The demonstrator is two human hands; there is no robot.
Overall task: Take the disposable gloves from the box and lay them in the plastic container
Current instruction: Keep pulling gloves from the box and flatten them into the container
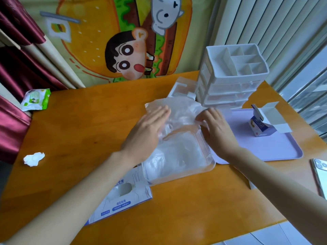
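A clear plastic container sits mid-table with a crumpled heap of thin see-through disposable gloves inside it. More glove film spreads over its far edge. My left hand lies flat on that film with straight fingers. My right hand has curled fingers that pinch the film at the container's far right corner. The white and blue glove box lies flat near me, left of the container, its oval opening facing up.
A white drawer organiser stands behind the container, with a clear lid beside it. A lilac tray on the right holds a small open carton. A phone, a crumpled tissue and a wipes pack lie around.
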